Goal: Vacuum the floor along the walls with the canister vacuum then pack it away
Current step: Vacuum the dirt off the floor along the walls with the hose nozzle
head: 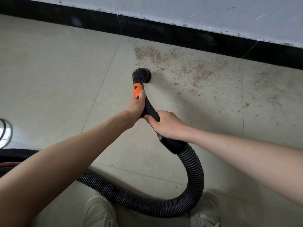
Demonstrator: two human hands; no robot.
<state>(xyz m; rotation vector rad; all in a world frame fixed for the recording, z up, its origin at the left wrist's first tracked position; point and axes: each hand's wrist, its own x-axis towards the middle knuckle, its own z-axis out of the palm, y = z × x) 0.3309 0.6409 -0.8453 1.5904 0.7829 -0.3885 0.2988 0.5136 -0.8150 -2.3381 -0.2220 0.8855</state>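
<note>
Just beyond our left hand (136, 107), the round black nozzle (142, 75) sits on the floor (49, 71) at the near edge of a brown crumb patch (172, 63), which spreads away to the right toward the black skirting (164, 35). We judge the vacuuming step underway, with packing away not begun. Our left hand grips the wand at its orange collar (136, 90); our right hand (165, 123) wraps the black handle (150, 108) behind it. Next we'd sweep the nozzle rightward through the debris, along the skirting. Behind our right hand, the ribbed hose (195, 177) loops back past our shoes.
</note>
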